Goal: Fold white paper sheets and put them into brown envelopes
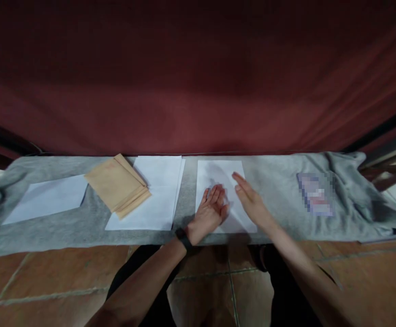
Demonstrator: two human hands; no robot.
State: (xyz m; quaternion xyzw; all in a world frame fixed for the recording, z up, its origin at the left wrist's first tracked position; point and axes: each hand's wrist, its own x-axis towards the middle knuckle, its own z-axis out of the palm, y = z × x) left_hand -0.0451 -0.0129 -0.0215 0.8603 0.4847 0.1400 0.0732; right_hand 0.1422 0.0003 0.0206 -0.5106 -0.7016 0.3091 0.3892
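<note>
A white sheet of paper point(206, 175) lies flat in front of me on the grey cloth. My left hand point(211, 209), with a dark band on its wrist, is over the sheet's lower left part, palm turned up and fingers stretched out. Nothing shows in it. My right hand point(250, 200) is at the sheet's right edge, its fingers straight and close together, also holding nothing. A small gap separates the two hands. Whether either one touches the paper I cannot tell.
Left of the sheet lie a stack of white paper point(160, 181), brown envelopes point(116, 181) partly on it, and a folded-looking white sheet point(51, 197). A blurred purplish item point(315, 195) sits on the right of the grey cloth point(272, 175). A dark red curtain point(198, 91) hangs behind.
</note>
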